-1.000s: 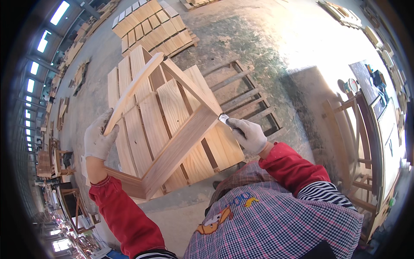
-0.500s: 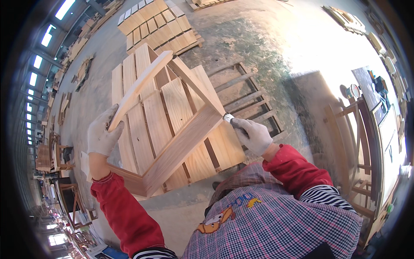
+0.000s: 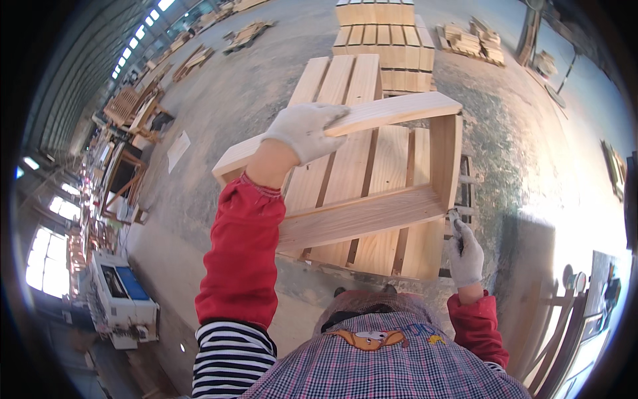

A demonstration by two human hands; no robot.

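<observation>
My left hand point(image 3: 306, 130), in a pale work glove, is closed around the top board of a four-sided wooden frame point(image 3: 399, 110). The frame stands tilted on a layer of pale wooden slats point(image 3: 389, 159) with gaps between them. At the frame's lower right corner, my gloved right hand point(image 3: 466, 253) is closed on a small hand tool point(image 3: 453, 215). The tool's tip meets the corner joint; the fingers cover most of it, so its kind cannot be made out.
Beyond the slats stands a pallet stack of wooden panels point(image 3: 382, 50), with more stacked wood point(image 3: 472, 43) to its right. A workbench point(image 3: 585, 319) borders the right side. At the left are a white machine with a blue panel point(image 3: 126, 292) and wooden chairs point(image 3: 126, 110).
The view has swung left, and the frame now sits turned in it. My left hand has gone from the frame's left end to the middle of its top board. My right hand stays at the corner.
</observation>
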